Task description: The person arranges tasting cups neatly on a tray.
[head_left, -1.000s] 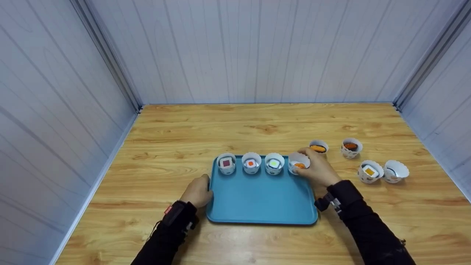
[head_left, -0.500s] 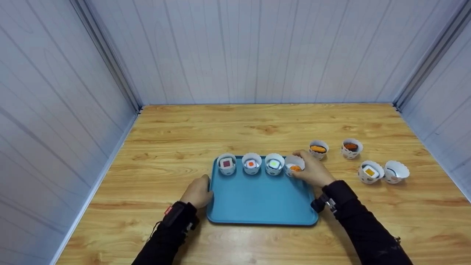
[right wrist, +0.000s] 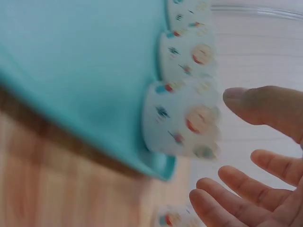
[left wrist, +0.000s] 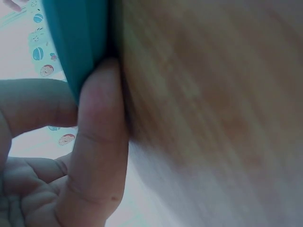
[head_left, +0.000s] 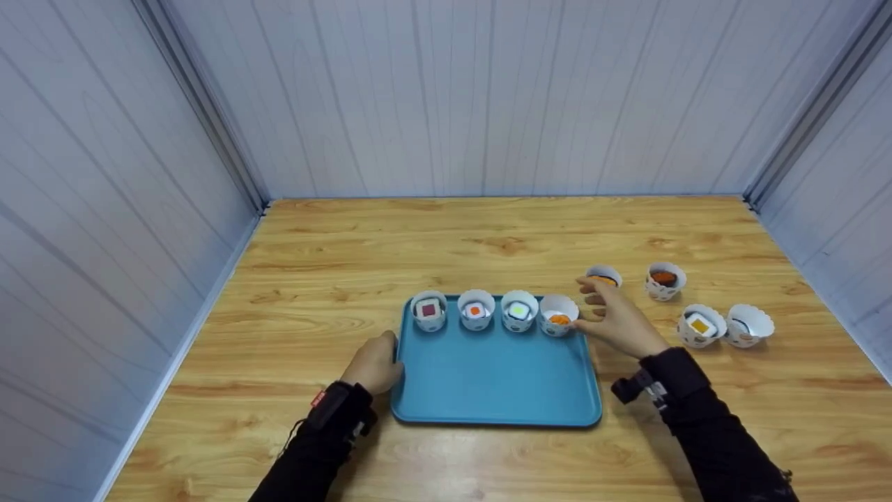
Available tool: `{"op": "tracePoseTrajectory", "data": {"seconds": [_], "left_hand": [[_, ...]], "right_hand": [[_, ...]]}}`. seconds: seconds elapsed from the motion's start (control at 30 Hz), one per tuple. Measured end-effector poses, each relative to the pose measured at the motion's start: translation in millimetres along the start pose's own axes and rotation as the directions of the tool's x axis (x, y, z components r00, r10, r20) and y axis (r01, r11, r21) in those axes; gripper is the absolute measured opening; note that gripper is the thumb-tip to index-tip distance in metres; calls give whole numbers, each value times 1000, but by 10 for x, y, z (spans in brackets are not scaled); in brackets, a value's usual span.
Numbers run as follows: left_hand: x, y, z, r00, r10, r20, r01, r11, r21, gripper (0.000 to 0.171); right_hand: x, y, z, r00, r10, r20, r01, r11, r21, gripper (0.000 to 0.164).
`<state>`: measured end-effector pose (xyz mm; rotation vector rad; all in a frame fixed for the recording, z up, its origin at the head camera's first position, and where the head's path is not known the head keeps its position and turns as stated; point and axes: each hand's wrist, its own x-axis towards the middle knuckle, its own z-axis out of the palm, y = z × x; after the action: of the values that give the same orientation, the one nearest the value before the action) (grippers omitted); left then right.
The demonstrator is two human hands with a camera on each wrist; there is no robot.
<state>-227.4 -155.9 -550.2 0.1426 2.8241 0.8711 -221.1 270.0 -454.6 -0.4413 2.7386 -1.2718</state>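
My left hand (head_left: 373, 362) grips the left edge of a blue tray (head_left: 495, 376); in the left wrist view the tray's rim (left wrist: 78, 42) sits between thumb and finger. Along the tray's far edge stands a row of several printed paper cups. Three hold white square pieces with purple, orange and yellow-green centres, like sushi rolls. The rightmost cup (head_left: 555, 305) has an orange piece (head_left: 559, 319) inside. Just right of that cup is my right hand (head_left: 617, 322), fingers spread and holding nothing. The right wrist view shows the thumb apart from this cup (right wrist: 177, 120).
Right of the tray are more cups: one with an orange-topped piece (head_left: 605, 279), partly behind my right hand, one with a reddish-brown piece (head_left: 663, 279), one with a yellow-centred white piece (head_left: 700, 325). A further cup (head_left: 758, 319) stands beside that. Pale panels enclose the wooden table.
My right hand slid the orange-piece cup left against the row, then let go and drew back to the right with fingers opening. My left hand has stayed on the tray.
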Motion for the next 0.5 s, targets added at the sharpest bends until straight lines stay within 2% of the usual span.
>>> {"op": "tracePoseTrajectory", "data": {"seconds": [0.13,0.27,0.5], "left_hand": [[8,0,-2,1000,-14,16,14,1000,-12,18],[19,-9,3,1000,-24,12,24,1000,-12,16],[-1,-1,-5,1000,-9,-3,9,1000,-4,17]], "right_hand": [[-143,28,-181,995,-45,-92,41,998,-43,75],[-303,78,-377,984,-30,-178,23,999,-37,77],[-616,252,-667,944,5,-329,-15,999,-29,80]]}}
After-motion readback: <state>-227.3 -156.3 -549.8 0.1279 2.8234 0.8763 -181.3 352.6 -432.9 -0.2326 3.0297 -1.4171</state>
